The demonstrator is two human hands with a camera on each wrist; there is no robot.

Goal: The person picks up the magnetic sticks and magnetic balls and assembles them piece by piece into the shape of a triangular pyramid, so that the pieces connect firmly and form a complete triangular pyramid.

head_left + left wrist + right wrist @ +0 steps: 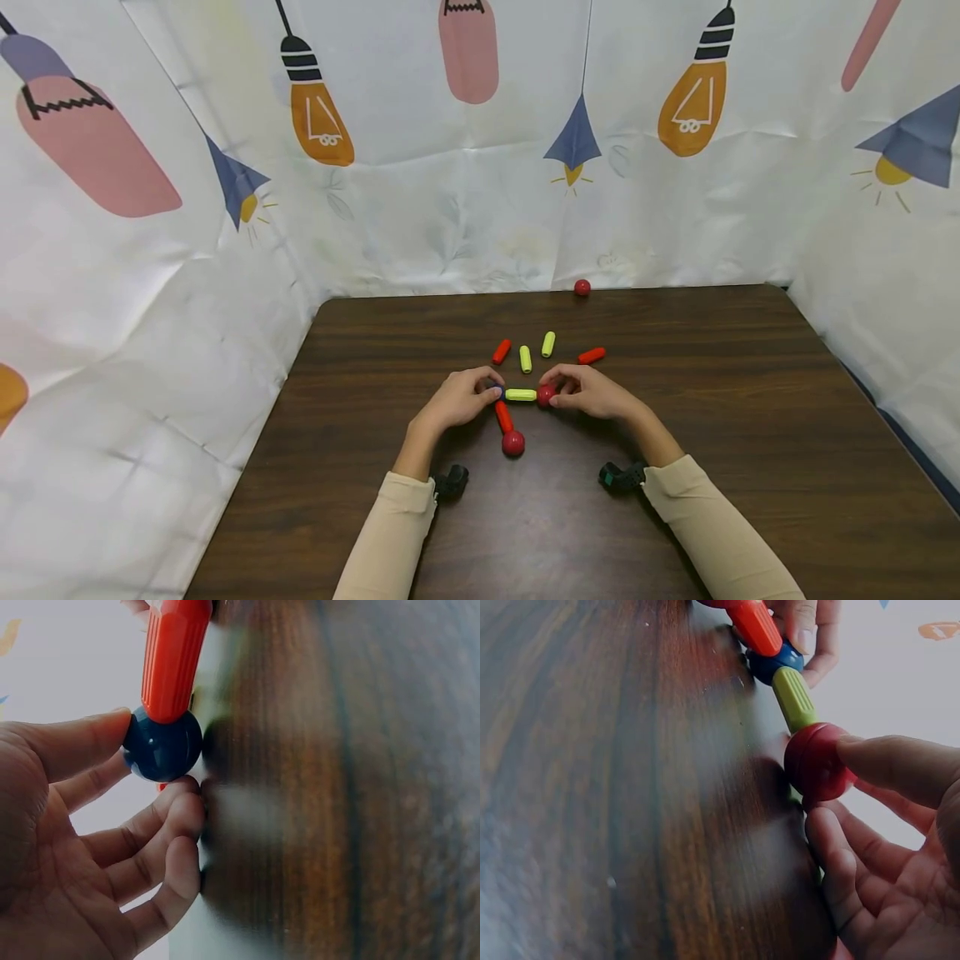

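Note:
My left hand point(463, 397) pinches a dark blue ball point(163, 744) between thumb and fingers. A ribbed red rod point(175, 664) is joined to that ball and runs toward me to a red ball point(513, 443) at its other end. Out to the right from the blue ball goes a yellow-green rod point(521, 395). At its far end my right hand point(592, 393) holds a second red ball point(819, 761) between thumb and fingers. In the right wrist view the yellow-green rod meets both balls in one line. The joined pieces lie low over the brown table point(555, 533).
Beyond the hands lie loose rods: two yellow-green point(525, 359) and two red, one red rod point(502, 352) at left and another red rod point(592, 356) at right. A red ball point(582, 287) sits at the table's back edge, before a patterned white cloth point(480, 208).

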